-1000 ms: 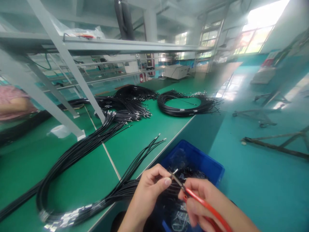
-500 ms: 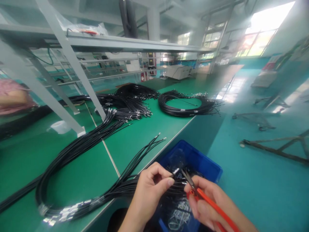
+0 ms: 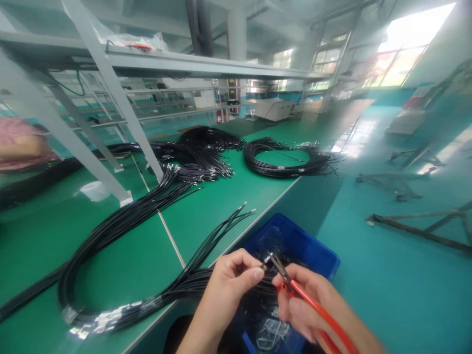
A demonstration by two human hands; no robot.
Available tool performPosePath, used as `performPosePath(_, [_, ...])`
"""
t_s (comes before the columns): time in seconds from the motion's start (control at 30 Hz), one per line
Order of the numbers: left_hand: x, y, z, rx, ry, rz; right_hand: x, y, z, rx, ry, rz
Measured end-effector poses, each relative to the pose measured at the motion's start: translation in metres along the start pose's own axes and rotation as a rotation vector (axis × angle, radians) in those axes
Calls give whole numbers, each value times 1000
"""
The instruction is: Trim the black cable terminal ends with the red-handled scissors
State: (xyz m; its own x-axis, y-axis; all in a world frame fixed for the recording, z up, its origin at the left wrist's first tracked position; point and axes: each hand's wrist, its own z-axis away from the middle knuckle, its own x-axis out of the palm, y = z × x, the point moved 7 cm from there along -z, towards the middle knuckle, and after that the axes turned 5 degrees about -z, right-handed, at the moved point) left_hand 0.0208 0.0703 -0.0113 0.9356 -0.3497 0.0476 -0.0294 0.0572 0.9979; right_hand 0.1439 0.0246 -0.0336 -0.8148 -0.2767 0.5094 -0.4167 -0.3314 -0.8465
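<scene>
My left hand (image 3: pixel 230 282) pinches the end of a thin black cable (image 3: pixel 263 264) between thumb and fingers, over a blue bin (image 3: pixel 320 255). My right hand (image 3: pixel 309 305) is closed round red-handled cutters (image 3: pixel 295 287), whose metal jaws meet the cable's tip. The cable runs back to a bundle of black cables (image 3: pixel 184 285) that lies on the green bench (image 3: pixel 206 216) and hangs over its near edge.
Several more black cable bundles lie on the bench: a coil (image 3: pixel 287 160) at the far right, a long looped bundle (image 3: pixel 121 221) and a pile (image 3: pixel 199 152) behind. Grey frame legs (image 3: pixel 110 98) stand at left. A person's pink sleeve (image 3: pixel 22 147) shows at far left.
The cutters' jaws, apart from the cable half a second ago, have come back onto its tip. Both hands have risen slightly.
</scene>
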Motion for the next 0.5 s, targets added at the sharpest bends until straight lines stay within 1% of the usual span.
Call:
performPosePath(0.1, [1,4,2,37,41,-53,-4,3,3,5,-9,21])
performPosePath(0.2, [0,11,5,91,113,-150,-1,9,8,100,-83,-25])
performPosePath(0.27, [0,15,6,111,154,-210,1,11,13,149,-98,-50])
performPosePath(0.37, [0,17,7,114,183,-254,2,11,18,208,-66,-75])
performPosePath(0.5, [0,17,6,115,182,-246,-3,12,21,242,-15,-78])
